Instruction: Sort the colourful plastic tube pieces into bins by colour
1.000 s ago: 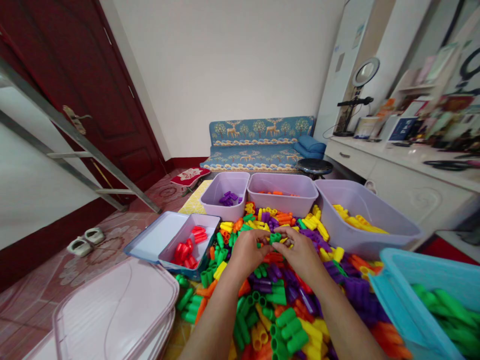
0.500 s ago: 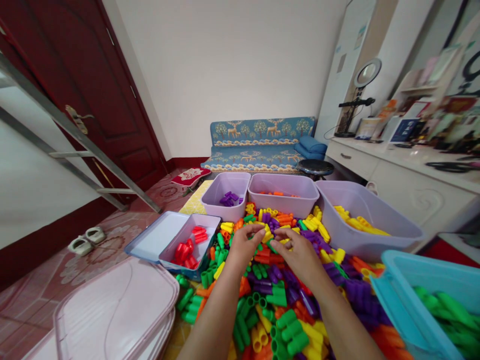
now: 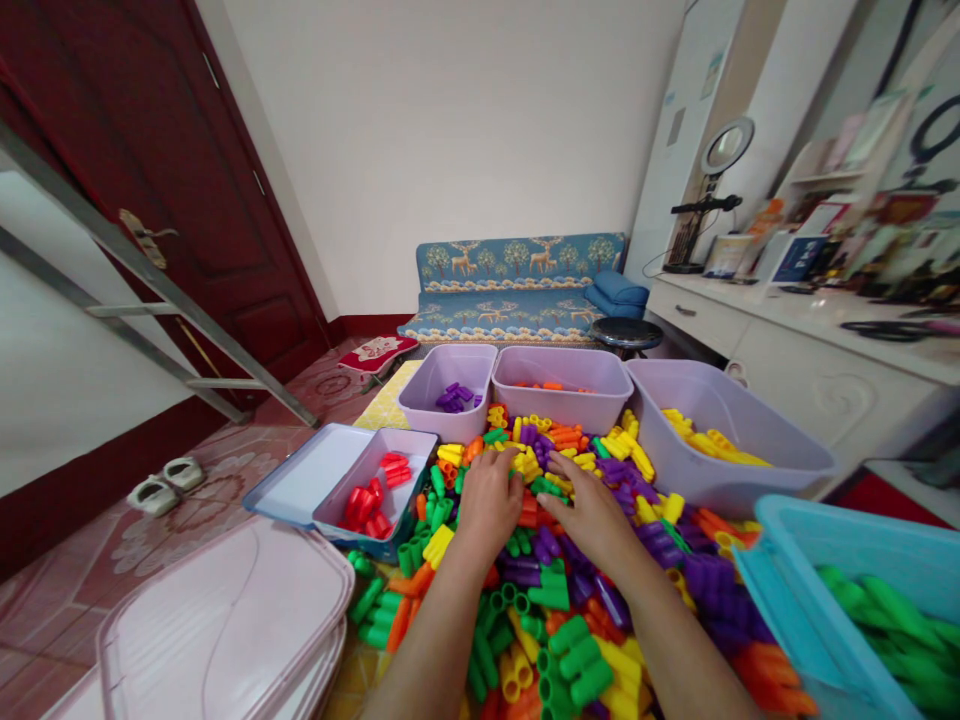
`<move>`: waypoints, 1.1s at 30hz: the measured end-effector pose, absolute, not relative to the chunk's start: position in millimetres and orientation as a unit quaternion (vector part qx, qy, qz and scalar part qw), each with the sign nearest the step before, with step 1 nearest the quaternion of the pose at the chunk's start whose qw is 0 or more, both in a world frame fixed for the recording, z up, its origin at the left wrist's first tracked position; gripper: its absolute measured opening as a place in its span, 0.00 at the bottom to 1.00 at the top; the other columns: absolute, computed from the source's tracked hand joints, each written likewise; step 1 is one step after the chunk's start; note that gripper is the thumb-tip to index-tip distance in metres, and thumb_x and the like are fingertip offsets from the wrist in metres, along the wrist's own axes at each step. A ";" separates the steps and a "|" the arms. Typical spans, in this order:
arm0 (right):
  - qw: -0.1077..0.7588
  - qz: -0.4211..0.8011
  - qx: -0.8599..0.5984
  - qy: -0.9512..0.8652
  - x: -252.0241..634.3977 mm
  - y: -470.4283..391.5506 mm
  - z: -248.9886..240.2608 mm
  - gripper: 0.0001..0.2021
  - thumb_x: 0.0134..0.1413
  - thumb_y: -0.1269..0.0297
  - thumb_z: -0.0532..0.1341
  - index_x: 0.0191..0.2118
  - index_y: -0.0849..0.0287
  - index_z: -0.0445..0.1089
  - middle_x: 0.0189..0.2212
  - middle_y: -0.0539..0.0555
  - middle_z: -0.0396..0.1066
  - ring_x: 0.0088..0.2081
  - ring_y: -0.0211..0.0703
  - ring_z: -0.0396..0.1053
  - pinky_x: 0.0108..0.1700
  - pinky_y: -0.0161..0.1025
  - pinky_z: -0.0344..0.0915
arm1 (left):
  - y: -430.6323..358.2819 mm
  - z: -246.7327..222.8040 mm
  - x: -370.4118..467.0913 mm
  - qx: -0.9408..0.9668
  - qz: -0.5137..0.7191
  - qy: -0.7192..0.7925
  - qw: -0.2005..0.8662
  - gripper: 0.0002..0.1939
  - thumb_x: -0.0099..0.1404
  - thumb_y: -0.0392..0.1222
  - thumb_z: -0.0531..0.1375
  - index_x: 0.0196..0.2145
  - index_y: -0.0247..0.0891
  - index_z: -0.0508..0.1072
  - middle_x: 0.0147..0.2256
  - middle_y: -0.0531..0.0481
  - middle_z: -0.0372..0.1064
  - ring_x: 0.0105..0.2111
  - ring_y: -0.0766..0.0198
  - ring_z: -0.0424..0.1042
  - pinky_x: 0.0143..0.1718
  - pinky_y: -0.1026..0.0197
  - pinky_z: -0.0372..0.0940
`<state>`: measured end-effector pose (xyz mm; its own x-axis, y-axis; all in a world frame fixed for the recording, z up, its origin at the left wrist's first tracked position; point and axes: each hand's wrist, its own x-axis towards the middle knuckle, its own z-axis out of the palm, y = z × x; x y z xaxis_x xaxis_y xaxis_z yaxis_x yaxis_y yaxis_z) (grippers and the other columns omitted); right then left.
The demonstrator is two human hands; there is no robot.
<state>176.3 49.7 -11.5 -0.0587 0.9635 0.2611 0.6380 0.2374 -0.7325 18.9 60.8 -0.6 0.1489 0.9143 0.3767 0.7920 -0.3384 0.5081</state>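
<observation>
A wide heap of plastic tube-shaped building pieces (image 3: pixel 574 665) in green, yellow, purple, orange and red lies under my hands. My left hand (image 3: pixel 491 497) rests back up over the middle of the heap, thumb apart from the fingers. Its fingertips dip among the pieces and are partly hidden; I see nothing held. To its right, my right hand (image 3: pixel 590 508) is spread over yellow and green pieces, thumb and fingers apart, with nothing in it. Beside my left wrist lies a yellow piece (image 3: pixel 439 546).
Lilac bins hold purple (image 3: pixel 446 428), orange (image 3: pixel 562 403) and yellow pieces (image 3: pixel 731 490). A box (image 3: pixel 427 480) at left holds red ones; a turquoise bin (image 3: pixel 795 590) at right holds green ones. Stacked pale lids (image 3: pixel 225 620) lie front left. A sofa (image 3: pixel 517 290) stands behind.
My hands have gone from raised, curved fingers to a lower, flatter pose over the heap. The left hand has turned its back upward. The view has shifted slightly.
</observation>
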 end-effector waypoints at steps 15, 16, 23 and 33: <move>0.489 0.316 -0.521 -0.624 173.5 50.8 -3.6 0.20 0.50 0.58 0.60 0.49 0.58 0.67 0.42 0.57 0.74 0.44 0.49 0.72 0.47 0.45 0.67 | 61.7 -1.5 27.8 0.747 0.460 0.399 0.266 0.27 0.56 0.28 0.55 0.53 0.41 0.68 0.45 0.46 0.69 0.35 0.65 0.70 0.39 0.61 0.68; 0.488 0.312 -0.521 -0.627 174.8 49.8 0.0 0.19 0.50 0.59 0.60 0.48 0.58 0.67 0.41 0.56 0.74 0.43 0.48 0.72 0.46 0.45 0.67 | 60.6 1.5 28.0 0.746 0.463 0.395 0.269 0.26 0.56 0.28 0.56 0.53 0.41 0.69 0.44 0.47 0.70 0.33 0.66 0.70 0.37 0.62 0.68; 0.430 0.366 -0.503 -0.654 194.6 43.6 18.6 0.12 0.47 0.64 0.61 0.40 0.58 0.71 0.34 0.53 0.75 0.36 0.46 0.73 0.39 0.41 0.68 | 52.4 14.7 27.1 0.765 0.433 0.378 0.291 0.26 0.54 0.30 0.61 0.51 0.41 0.71 0.40 0.49 0.72 0.33 0.65 0.70 0.37 0.63 0.67; 0.802 0.369 -0.382 -0.272 239.0 44.2 47.8 0.13 0.41 0.59 0.68 0.33 0.57 0.69 0.31 0.49 0.73 0.36 0.38 0.73 0.40 0.35 0.70 | 60.9 8.9 16.6 0.792 0.389 0.452 0.132 0.19 0.59 0.36 0.59 0.50 0.41 0.71 0.49 0.44 0.67 0.51 0.56 0.65 0.54 0.54 0.60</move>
